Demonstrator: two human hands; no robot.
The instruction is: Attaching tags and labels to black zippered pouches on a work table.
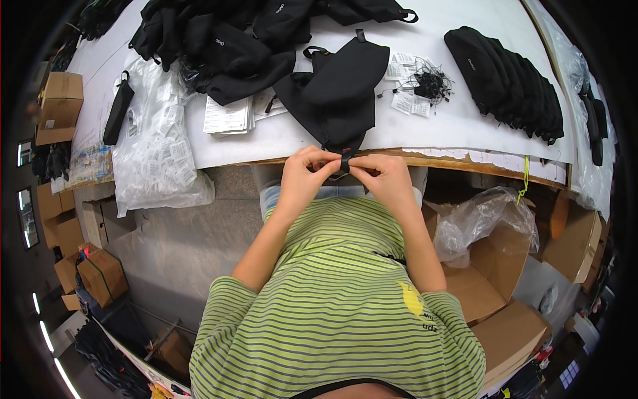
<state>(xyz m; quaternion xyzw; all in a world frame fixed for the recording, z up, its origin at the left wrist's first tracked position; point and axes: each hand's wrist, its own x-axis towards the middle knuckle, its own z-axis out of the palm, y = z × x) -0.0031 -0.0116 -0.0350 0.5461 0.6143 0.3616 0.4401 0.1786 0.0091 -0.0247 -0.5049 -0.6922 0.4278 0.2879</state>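
A black fabric pouch (pixel 342 83) lies on the white-covered table, its narrow end reaching the front edge. At that end is a black strap loop (pixel 345 161), pinched from both sides. My left hand (pixel 304 178) holds it between thumb and fingers on the left, and my right hand (pixel 387 178) does the same on the right. The fingertips nearly meet and partly hide the loop. Just right of the pouch lie white tags (pixel 411 103) and a tangle of black cords (pixel 430 85). Left of it sits a stack of printed white sheets (pixel 227 116).
Black pouches are heaped (pixel 226 50) at the back left; others overlap in a row (pixel 502 80) at the right. A clear plastic bag of small packets (pixel 156 143) hangs over the front edge. Below right stands an open cardboard box (pixel 475 292) with clear plastic (pixel 488 219).
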